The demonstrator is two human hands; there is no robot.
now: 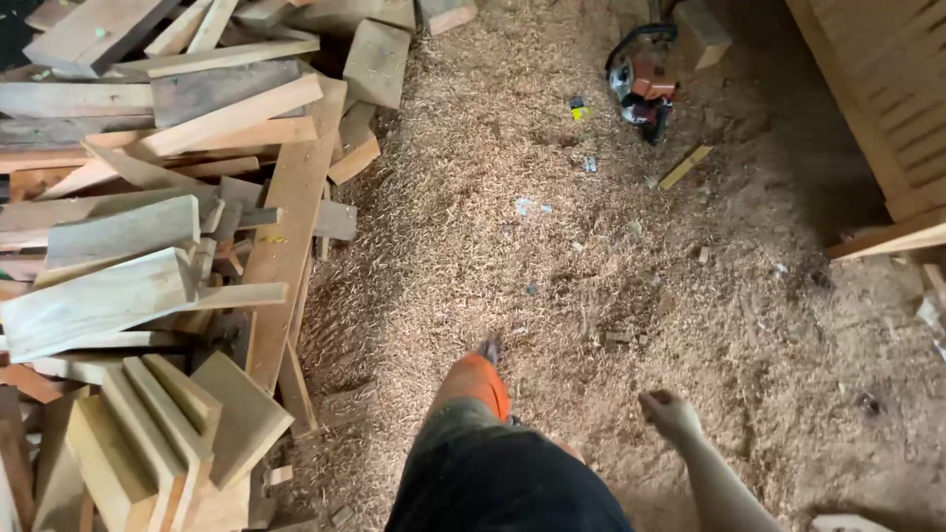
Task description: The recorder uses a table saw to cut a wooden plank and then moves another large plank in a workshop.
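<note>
My right hand hangs low at the bottom right, with its fingers curled loosely in and nothing in them. It is above a floor of sawdust and touches nothing. My left hand is out of view. In front of me my leg, in an orange trouser leg below dark shorts, steps forward over the sawdust. An orange and black chainsaw lies on the floor far ahead, well away from my hand.
A big heap of offcut boards and blocks fills the left side. Stacked pale planks stand at the top right, with a board end sticking out below them. A small yellow stick and bits of litter lie near the chainsaw.
</note>
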